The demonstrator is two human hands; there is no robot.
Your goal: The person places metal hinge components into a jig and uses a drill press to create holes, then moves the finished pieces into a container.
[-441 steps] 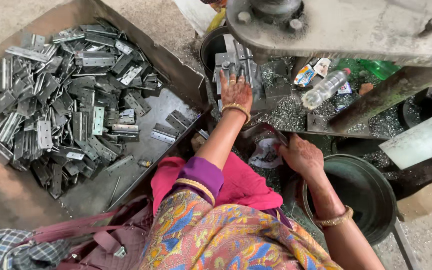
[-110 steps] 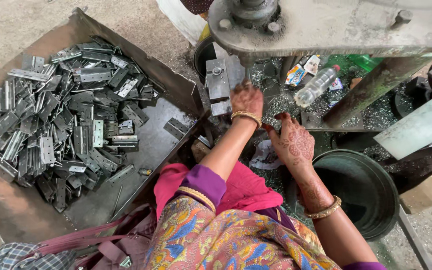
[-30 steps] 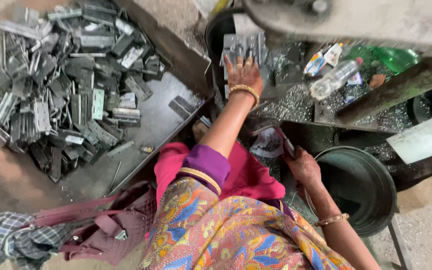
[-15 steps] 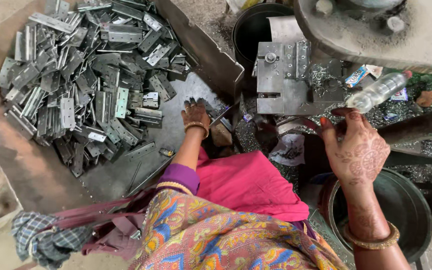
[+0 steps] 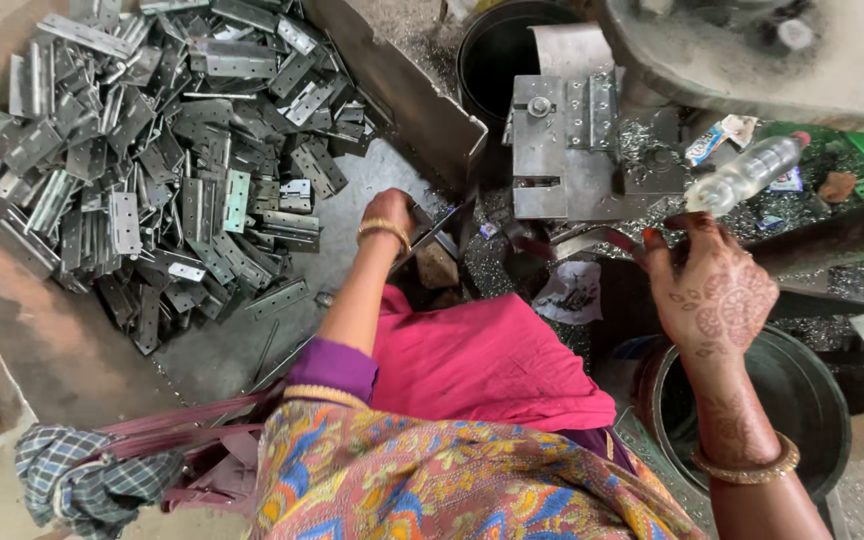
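The left hand [image 5: 389, 208] is reached down to the near edge of the tray [image 5: 72, 350], at its corner beside the press block [image 5: 562, 150]. Its fingers are curled downward and hidden behind the knuckles, so it cannot be told whether a hinge is pinched or the hand is closed on nothing. The main heap of hinges [image 5: 162, 150] lies well to the left of that hand, spread across the upper part of the tray; a few loose ones lie just beside the wrist.

The right hand [image 5: 712, 290] is held up in front of the press block, palm away, fingers loosely spread and slightly bent. A thin dark piece seems to be touched by the fingertips [image 5: 657, 243] at the left, but a grip cannot be confirmed. Below this hand a dark round tub [image 5: 812, 400] stands on the floor. A clear bottle [image 5: 747, 172] lies on the surface behind, among metal shavings.

The step in hand is judged to be the fetching of a fresh hinge from the tray. For the next move, a single hinge would have to be separated from the heap, carried right, and laid flat and square on the block, with the right hand kept out of the way.
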